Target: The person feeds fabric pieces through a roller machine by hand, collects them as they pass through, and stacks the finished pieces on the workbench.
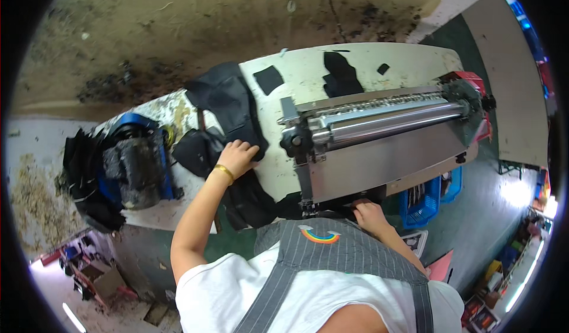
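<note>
Blue crate (422, 205) at lower right of frame, beneath worktop (308, 72); contents dark, hard to make out. Left hand (237, 157) at centre left, fingers spread flat on stack of black fabric pieces (228, 104), gripping nothing. Right hand (370, 214) low under roller machine (379, 137); fingers hidden, grip cannot be told.

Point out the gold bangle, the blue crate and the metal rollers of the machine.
gold bangle (224, 171): head view, on the band across the left wrist.
blue crate (422, 201): head view, on its front wall, under the machine.
metal rollers (385, 118): head view, on the middle of the long shiny cylinder.
</note>
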A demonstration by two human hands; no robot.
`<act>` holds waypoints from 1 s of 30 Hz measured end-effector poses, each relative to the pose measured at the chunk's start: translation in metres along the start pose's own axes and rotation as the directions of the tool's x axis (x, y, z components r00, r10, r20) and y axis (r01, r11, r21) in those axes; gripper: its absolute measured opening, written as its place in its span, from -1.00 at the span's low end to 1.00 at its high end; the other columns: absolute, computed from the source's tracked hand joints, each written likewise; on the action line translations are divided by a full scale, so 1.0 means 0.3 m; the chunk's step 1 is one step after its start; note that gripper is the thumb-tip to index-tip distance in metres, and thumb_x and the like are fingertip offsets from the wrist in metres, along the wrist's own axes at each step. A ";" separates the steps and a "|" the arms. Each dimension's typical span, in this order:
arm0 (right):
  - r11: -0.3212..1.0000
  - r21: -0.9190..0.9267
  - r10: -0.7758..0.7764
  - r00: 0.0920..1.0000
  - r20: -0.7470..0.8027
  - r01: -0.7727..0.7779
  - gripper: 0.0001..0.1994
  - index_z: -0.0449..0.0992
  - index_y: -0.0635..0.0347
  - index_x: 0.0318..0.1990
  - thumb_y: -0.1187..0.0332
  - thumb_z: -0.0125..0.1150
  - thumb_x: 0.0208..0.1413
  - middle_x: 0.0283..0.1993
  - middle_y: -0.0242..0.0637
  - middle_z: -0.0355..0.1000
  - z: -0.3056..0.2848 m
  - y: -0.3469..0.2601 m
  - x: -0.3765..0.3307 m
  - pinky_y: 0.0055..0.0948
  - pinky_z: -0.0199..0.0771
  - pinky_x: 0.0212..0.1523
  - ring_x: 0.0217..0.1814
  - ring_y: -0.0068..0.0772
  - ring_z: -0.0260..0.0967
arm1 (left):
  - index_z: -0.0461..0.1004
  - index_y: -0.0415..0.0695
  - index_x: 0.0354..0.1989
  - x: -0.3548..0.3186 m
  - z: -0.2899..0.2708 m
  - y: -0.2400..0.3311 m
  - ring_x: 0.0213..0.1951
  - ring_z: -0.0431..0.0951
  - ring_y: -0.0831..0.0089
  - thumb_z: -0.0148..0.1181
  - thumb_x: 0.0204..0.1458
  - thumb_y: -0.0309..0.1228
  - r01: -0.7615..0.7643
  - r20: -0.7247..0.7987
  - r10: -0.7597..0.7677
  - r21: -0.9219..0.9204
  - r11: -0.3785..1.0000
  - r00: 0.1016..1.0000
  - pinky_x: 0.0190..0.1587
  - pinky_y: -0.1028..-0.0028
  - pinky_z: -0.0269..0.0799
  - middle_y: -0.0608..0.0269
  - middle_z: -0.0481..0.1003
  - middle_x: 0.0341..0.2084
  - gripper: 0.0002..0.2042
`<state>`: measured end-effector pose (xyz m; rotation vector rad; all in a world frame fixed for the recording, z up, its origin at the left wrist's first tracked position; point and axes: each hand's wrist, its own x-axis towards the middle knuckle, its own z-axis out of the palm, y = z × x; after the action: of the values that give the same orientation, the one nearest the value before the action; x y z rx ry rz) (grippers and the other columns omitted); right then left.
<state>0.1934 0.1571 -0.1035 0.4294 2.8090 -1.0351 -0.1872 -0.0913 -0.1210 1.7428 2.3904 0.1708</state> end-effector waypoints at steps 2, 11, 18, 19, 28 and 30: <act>1.000 0.001 0.002 0.999 0.033 -0.002 -0.86 0.48 0.22 -0.27 0.43 0.18 -0.01 -0.28 -0.10 0.49 -0.024 -0.014 -0.008 -0.16 0.49 -0.22 -0.24 -0.02 0.47 | 0.47 -0.13 -0.22 0.085 -0.050 -0.029 -0.26 0.48 0.10 0.24 -0.03 -0.01 0.071 -0.138 -0.103 -0.217 0.974 0.985 -0.23 0.23 0.38 0.09 0.48 -0.38 -0.58; 0.989 -0.004 0.149 0.988 0.026 -0.149 -0.81 0.45 0.22 -0.21 0.40 0.15 0.00 -0.30 -0.05 0.48 0.049 0.030 -0.054 -0.13 0.49 -0.18 -0.23 0.00 0.47 | 0.33 -0.45 0.02 1.030 0.003 -0.120 -0.19 0.54 0.41 0.39 -0.08 -0.04 0.474 0.374 -0.311 -0.799 0.371 0.874 -0.18 0.50 0.51 0.02 0.48 -0.17 -0.29; 0.956 0.089 0.287 0.956 -0.068 -0.281 -0.81 0.43 0.26 -0.25 0.42 0.20 -0.05 -0.29 -0.05 0.46 0.011 0.019 -0.095 -0.16 0.50 -0.19 -0.21 0.00 0.45 | 0.25 -0.29 0.06 1.316 0.124 0.087 0.00 0.52 0.13 0.61 -0.40 -0.24 0.732 0.384 -0.648 -0.527 0.432 0.658 -0.02 0.33 0.48 -0.12 0.46 -0.03 -0.17; 0.956 0.084 0.287 0.956 -0.061 -0.281 -0.81 0.43 0.27 -0.26 0.41 0.21 -0.05 -0.29 -0.04 0.46 0.011 0.020 -0.098 -0.16 0.50 -0.20 -0.22 0.01 0.45 | 0.25 -0.28 0.07 1.322 0.131 0.060 -0.02 0.52 0.13 0.61 -0.39 -0.26 0.713 0.361 -0.639 -0.531 0.458 0.679 -0.03 0.33 0.49 -0.12 0.47 -0.03 -0.18; 0.963 0.133 0.248 0.966 -0.079 -0.236 -0.81 0.43 0.24 -0.24 0.42 0.15 -0.06 -0.30 -0.11 0.46 0.032 0.027 -0.079 -0.17 0.47 -0.15 -0.18 -0.05 0.43 | 0.52 -0.25 -0.26 1.278 0.017 0.043 -0.37 0.55 0.41 0.49 -0.28 -0.41 0.295 0.125 -0.287 -0.662 0.689 0.950 -0.27 0.46 0.45 0.18 0.56 -0.42 -0.62; 0.972 0.157 0.191 0.976 -0.108 -0.172 -0.81 0.42 0.23 -0.25 0.43 0.17 -0.06 -0.31 -0.10 0.45 0.055 0.038 -0.075 -0.16 0.47 -0.14 -0.21 -0.02 0.44 | 0.56 -0.13 -0.30 1.239 0.067 -0.048 -0.33 0.55 0.35 0.48 -0.32 -0.33 0.240 0.029 -0.297 -0.668 0.705 0.955 -0.17 0.37 0.43 0.20 0.55 -0.43 -0.65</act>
<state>0.2185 0.1496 -0.1186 0.7764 2.7400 -1.2175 -0.3069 0.2577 -0.1717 1.0515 2.1851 0.9430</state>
